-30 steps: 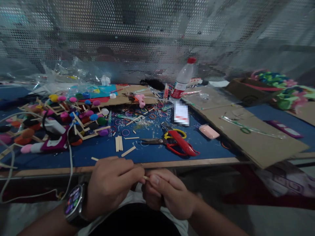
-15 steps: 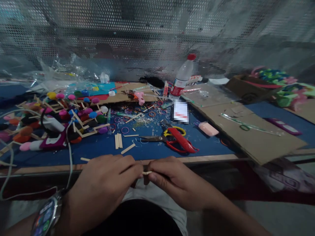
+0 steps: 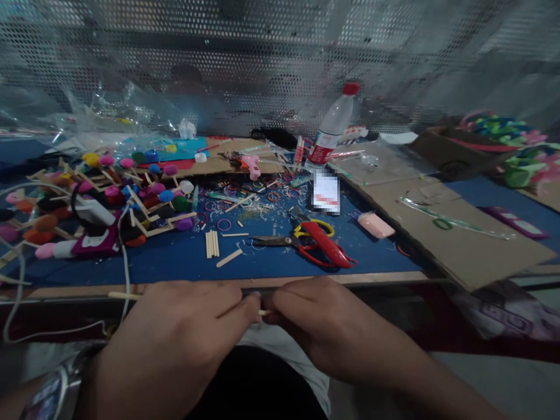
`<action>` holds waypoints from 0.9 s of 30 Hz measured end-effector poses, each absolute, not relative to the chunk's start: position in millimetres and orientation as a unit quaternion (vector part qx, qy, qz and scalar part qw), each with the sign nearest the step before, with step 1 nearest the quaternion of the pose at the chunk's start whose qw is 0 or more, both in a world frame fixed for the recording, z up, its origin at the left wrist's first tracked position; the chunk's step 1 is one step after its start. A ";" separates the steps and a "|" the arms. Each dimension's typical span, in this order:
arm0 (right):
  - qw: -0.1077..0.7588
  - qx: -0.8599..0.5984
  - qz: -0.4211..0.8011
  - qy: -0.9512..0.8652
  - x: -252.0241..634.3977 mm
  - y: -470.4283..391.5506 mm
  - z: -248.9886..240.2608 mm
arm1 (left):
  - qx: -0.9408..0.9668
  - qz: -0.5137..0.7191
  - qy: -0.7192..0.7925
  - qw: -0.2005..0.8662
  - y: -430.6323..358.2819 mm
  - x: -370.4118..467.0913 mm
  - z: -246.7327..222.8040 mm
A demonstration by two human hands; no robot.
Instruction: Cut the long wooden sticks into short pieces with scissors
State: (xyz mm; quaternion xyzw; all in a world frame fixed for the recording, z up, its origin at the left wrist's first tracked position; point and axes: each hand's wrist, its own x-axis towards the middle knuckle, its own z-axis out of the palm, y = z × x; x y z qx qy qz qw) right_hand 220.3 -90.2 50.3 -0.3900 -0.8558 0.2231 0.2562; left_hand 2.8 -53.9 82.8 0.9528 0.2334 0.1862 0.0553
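Note:
My left hand [image 3: 188,326] and my right hand [image 3: 326,321] meet just in front of the table's edge, their fingers closed and pinching. Between the fingertips shows a short piece of a pale wooden craft stick [image 3: 263,313]; most of it is hidden by the fingers. Past the left side of my left hand pokes the end of a wooden stick [image 3: 120,296]; whether it belongs to the same piece I cannot tell. On the blue table top ahead lie a row of short sticks [image 3: 212,244], a loose craft stick [image 3: 229,258] and red-handled scissors [image 3: 280,240].
Left, colourful pompoms on jointed sticks [image 3: 144,216] crowd the table by a purple glue gun [image 3: 100,239] and white cable. Rubber bands and scraps lie mid-table. A red-capped bottle [image 3: 328,137] stands behind. Right are a pink case [image 3: 376,225], cardboard [image 3: 472,245] and a brown box [image 3: 455,154].
My hands have come slightly closer together, and less of the stick shows between them. My left wrist has shifted left and down; more stick shows beyond that hand. The view has shifted slightly.

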 end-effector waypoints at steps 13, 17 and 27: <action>0.341 -0.429 0.133 -0.826 204.2 -99.0 36.4 | 0.942 0.250 0.222 -0.020 -57.0 2.6 76.4; 0.417 -0.450 0.137 -0.778 195.3 -100.3 30.5 | 0.920 0.286 0.262 0.054 -60.4 3.2 70.8; 0.501 -0.406 0.289 -0.707 187.0 -103.4 28.9 | 0.875 0.360 0.296 0.131 -62.8 4.1 58.9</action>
